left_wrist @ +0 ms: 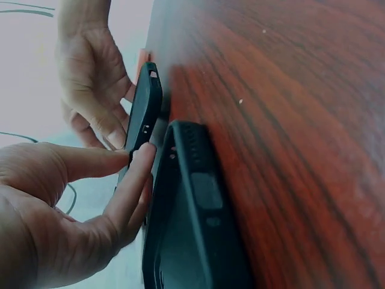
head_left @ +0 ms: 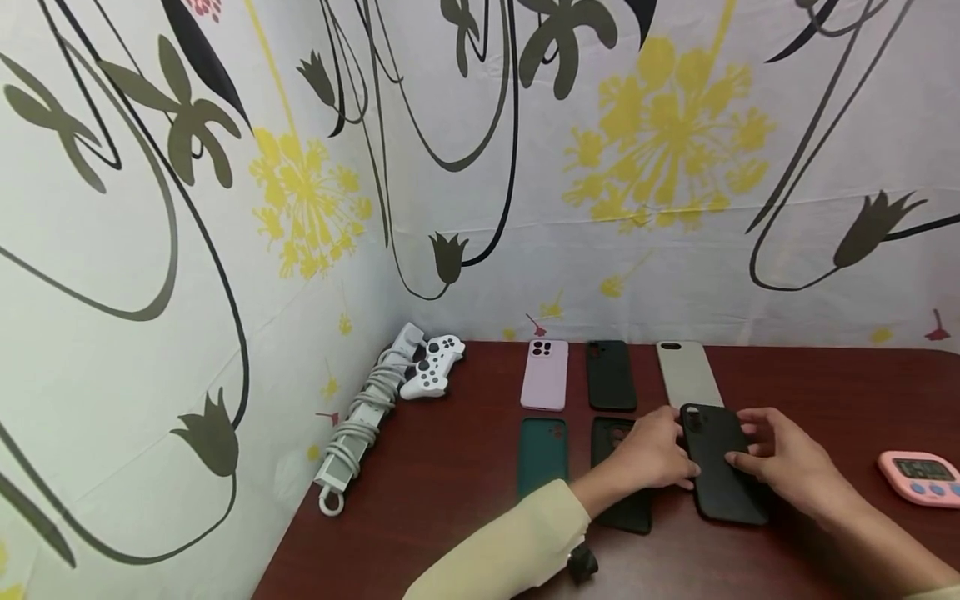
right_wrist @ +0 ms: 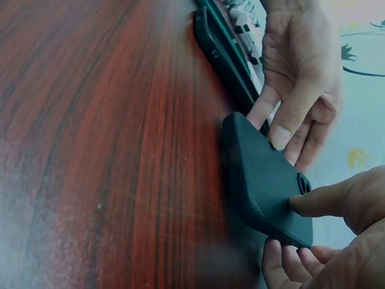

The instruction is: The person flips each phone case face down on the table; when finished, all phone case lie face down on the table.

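Observation:
Between both hands is a black phone case, its back and camera opening facing up. My left hand pinches its left edge between thumb and fingers. On the opposite edge, my right hand grips it, thumb pressed on the back and fingers under the side. In the right wrist view the case leans close over the table. Another black case lies hollow side up below my left forearm, partly hidden by it. Just behind the held case is a pale grey-white case, its lower end covered.
A lilac case and a dark case lie along the back, a teal case in front. At left are a white game controller and a cord-wrapped power strip. A pink timer is far right.

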Tool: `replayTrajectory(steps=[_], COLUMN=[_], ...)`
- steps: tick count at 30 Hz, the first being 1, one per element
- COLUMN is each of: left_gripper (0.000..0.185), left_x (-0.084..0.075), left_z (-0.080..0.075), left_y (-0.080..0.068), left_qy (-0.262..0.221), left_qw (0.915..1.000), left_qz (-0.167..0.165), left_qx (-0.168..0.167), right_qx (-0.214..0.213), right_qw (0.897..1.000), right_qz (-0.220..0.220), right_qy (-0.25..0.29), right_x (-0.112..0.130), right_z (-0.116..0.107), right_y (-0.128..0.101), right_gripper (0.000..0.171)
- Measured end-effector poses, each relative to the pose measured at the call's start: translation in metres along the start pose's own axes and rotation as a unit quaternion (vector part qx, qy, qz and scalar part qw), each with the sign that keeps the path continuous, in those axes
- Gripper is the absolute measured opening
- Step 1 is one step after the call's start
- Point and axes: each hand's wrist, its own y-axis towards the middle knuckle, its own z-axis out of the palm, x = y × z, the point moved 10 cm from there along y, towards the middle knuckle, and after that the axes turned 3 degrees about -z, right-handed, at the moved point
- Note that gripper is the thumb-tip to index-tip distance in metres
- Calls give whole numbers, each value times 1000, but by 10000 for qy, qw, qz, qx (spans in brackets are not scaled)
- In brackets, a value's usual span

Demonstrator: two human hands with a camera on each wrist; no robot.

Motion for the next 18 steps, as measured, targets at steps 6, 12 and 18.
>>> replayTrajectory(steps=[6, 12, 18], left_gripper=[73, 74, 75], left_x=[-5, -3, -1], left_z=[-3, -1, 0], left_y=[4, 6, 6], left_qy=[1866, 1918, 1785], left_qw=[9816, 9807, 9829], left_qz=[5, -128, -270], left_qx=[-395, -356, -371], right_qx=[-21, 29, 77], right_qw=[9991, 9974, 9972], right_qz=[-65, -113, -149], right_qy=[-421, -704, -725], right_x=[-1, -1, -3], right_z=[-1, 0, 0], right_y=[4, 5, 8], right_gripper=[75, 74, 75])
